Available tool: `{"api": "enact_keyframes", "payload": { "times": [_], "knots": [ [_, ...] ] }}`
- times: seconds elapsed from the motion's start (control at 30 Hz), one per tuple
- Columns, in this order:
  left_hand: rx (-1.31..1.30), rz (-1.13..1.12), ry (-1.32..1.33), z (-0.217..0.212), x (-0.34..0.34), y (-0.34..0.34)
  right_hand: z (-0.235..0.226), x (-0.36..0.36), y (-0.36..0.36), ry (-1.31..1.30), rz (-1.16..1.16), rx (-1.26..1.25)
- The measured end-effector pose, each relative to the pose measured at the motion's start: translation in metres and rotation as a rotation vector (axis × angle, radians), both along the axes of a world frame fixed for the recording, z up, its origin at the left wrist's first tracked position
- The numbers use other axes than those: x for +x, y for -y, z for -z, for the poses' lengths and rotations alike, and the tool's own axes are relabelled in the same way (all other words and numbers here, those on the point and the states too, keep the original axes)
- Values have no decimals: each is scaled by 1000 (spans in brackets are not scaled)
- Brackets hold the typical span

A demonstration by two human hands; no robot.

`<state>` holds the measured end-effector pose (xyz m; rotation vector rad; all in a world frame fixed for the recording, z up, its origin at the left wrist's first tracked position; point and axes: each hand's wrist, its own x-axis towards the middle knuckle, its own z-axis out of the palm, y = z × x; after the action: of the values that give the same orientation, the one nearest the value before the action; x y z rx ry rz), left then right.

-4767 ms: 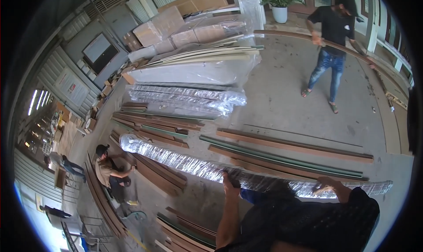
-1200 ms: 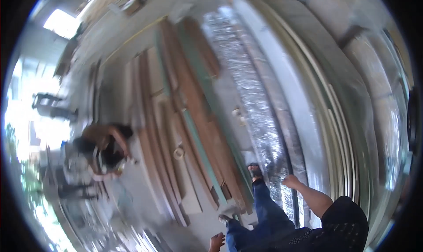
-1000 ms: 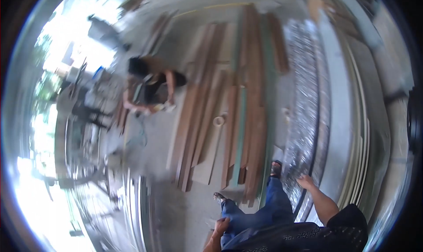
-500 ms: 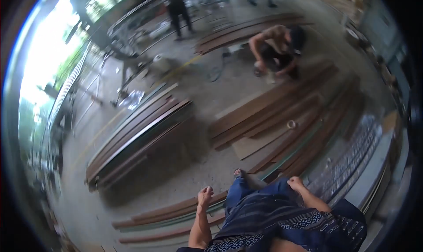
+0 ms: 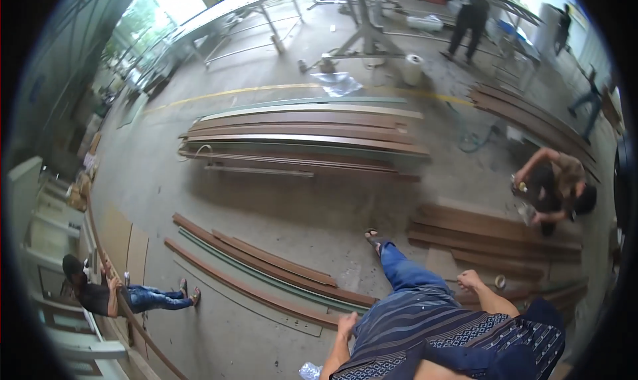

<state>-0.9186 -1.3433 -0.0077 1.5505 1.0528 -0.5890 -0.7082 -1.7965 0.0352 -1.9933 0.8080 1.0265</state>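
My left hand (image 5: 347, 325) hangs by my hip with nothing in it, fingers loosely apart. It is above the near end of several long brown boards and a green strip (image 5: 266, 274) lying on the concrete floor. My right hand (image 5: 468, 280) is curled into a loose fist, also holding nothing, near a small tape roll (image 5: 500, 282) and flat brown boards (image 5: 492, 237). My leg in blue jeans (image 5: 405, 277) steps forward, its sandal at the front.
A large stack of long boards (image 5: 306, 137) lies ahead. One person crouches at the right (image 5: 555, 190), and another at the left (image 5: 113, 293) holds a long strip. People stand far back (image 5: 468, 18) by metal tables (image 5: 246, 8). A white roll (image 5: 413, 68) stands there too.
The view has swung round from the foil-wrapped bundles to the open floor with the board stack. Both my arms have come down to my sides.
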Motion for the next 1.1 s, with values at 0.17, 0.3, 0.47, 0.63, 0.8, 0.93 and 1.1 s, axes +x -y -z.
{"api": "enact_keyframes", "payload": {
  "times": [0.17, 0.3, 0.47, 0.63, 0.8, 0.93, 1.1],
  "knots": [
    [144, -417, -330, 30, -35, -19, 14, 125, -108, -68, -245, 81],
    [-114, -611, -221, -51, 65, -95, 58, 236, -197, 357, -897, 25],
    [33, -993, 275, -91, 170, -174, -3, 376, -408, 384, -1320, 112],
    [40, -1145, 268, -46, 178, -214, -62, 447, -613, 595, -1466, 269],
    [10, -1050, 160, -2, 115, -221, -50, 458, -723, 726, -1544, 381],
    [71, -754, -58, 22, 90, -292, 10, 439, -738, 542, -1604, 263],
    [-38, -1241, -179, -18, 143, -468, 112, 429, -744, 551, -1787, 386]
  ]
}}
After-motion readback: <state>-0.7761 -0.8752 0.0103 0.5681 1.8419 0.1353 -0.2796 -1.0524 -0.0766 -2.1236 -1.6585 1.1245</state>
